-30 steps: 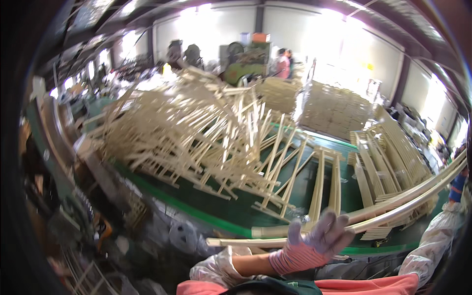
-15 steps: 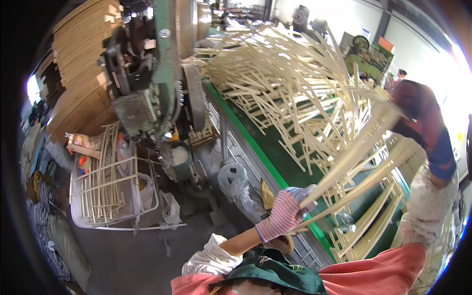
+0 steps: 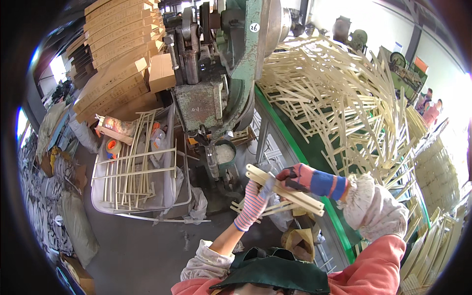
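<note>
Bright light (image 3: 459, 105) flooding white wall (image 3: 373, 22) at right, dark pillar (image 3: 415, 39) cutting through, grey floor (image 3: 132, 250) below, small window (image 3: 58, 68) glowing upper left

green-edged table (image 3: 307, 140), 3 o'clock from view centre: heap of pale strips (image 3: 339, 98), spreading toward 2 | white tub (image 3: 101, 196), between 8 and 9: pale slats (image 3: 129, 183), orange-rimmed roll (image 3: 113, 147) | grey floor (image 3: 140, 248), between 7 and 8: bulging sack (image 3: 78, 228), at 8

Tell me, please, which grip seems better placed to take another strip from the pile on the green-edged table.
Probably the right grip: it lies nearer the pile, while the left grip also holds the pale strips and could support them.
</note>
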The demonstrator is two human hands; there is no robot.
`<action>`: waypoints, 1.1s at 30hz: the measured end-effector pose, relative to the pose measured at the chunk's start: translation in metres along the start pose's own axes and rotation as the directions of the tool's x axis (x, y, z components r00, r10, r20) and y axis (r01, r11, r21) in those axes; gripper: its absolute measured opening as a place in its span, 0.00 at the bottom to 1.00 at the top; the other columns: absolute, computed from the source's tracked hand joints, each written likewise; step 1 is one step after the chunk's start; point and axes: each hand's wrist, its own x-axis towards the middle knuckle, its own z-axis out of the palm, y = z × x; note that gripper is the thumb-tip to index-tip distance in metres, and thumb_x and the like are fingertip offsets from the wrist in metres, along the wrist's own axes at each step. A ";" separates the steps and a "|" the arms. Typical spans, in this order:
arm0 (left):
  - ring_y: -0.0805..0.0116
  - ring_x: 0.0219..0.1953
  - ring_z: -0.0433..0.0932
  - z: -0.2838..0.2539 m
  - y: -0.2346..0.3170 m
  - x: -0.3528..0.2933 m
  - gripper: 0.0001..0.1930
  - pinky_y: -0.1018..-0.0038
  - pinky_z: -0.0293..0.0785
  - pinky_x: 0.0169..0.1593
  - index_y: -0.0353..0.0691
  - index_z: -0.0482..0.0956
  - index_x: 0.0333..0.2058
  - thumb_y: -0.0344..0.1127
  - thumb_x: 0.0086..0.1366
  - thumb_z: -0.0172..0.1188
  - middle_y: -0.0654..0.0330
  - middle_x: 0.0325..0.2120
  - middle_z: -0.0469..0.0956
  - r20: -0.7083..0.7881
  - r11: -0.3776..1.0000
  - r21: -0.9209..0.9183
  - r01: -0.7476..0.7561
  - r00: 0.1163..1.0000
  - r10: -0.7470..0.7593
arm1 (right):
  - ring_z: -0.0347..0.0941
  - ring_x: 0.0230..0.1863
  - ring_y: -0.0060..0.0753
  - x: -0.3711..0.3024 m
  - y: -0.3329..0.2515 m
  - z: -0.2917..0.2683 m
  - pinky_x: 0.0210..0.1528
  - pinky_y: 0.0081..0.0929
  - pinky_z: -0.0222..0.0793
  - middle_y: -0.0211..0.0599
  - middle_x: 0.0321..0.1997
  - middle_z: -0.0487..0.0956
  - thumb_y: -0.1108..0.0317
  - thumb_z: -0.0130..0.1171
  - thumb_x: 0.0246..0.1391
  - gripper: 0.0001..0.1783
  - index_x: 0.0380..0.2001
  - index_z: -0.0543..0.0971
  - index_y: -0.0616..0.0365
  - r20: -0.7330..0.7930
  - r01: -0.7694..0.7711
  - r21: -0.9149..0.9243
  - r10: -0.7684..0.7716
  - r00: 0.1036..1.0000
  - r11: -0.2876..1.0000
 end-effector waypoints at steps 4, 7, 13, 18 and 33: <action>0.78 0.31 0.69 -0.039 -0.023 0.029 0.15 0.79 0.67 0.35 0.35 0.76 0.39 0.42 0.66 0.50 0.64 0.29 0.74 -0.102 0.999 0.007 0.045 0.994 -0.044 | 0.70 0.30 0.18 0.048 0.012 0.020 0.36 0.21 0.68 0.31 0.30 0.78 0.62 0.62 0.46 0.21 0.42 0.76 0.62 0.013 0.079 0.162 -0.083 0.996 0.984; 0.79 0.31 0.68 -0.061 -0.026 0.043 0.17 0.81 0.65 0.35 0.36 0.77 0.41 0.45 0.65 0.52 0.66 0.30 0.74 -0.143 0.996 -0.029 0.086 0.986 -0.090 | 0.74 0.29 0.31 0.083 0.009 0.043 0.35 0.28 0.70 0.39 0.27 0.77 0.59 0.69 0.36 0.27 0.40 0.76 0.62 -0.126 0.010 -0.324 -0.053 0.991 0.946; 0.53 0.44 0.75 -0.135 0.022 0.050 0.50 0.63 0.69 0.52 0.30 0.67 0.51 0.77 0.52 0.31 0.42 0.44 0.73 0.411 0.577 -0.449 0.682 0.731 -0.545 | 0.73 0.43 0.45 0.097 0.028 0.069 0.46 0.33 0.69 0.44 0.39 0.75 0.68 0.61 0.32 0.29 0.45 0.73 0.57 0.095 0.286 -0.600 -0.289 0.953 0.747; 0.68 0.41 0.75 -0.125 0.026 0.037 0.46 0.72 0.73 0.45 0.40 0.67 0.53 0.77 0.51 0.41 0.61 0.41 0.75 0.460 0.500 0.051 0.864 0.424 -0.780 | 0.65 0.53 0.49 0.121 0.007 0.104 0.54 0.38 0.64 0.48 0.48 0.68 0.61 0.53 0.42 0.25 0.47 0.70 0.54 0.577 0.700 -0.641 -0.403 0.710 0.315; 0.72 0.07 0.67 -0.116 0.239 -0.028 0.20 0.78 0.61 0.11 0.25 0.66 0.43 0.36 0.60 0.58 0.58 0.11 0.70 0.083 0.811 0.154 0.564 0.811 -0.579 | 0.68 0.47 0.49 0.205 0.417 0.184 0.47 0.35 0.67 0.53 0.45 0.72 0.60 0.53 0.50 0.18 0.40 0.75 0.61 -0.691 -0.701 0.069 0.541 0.479 0.709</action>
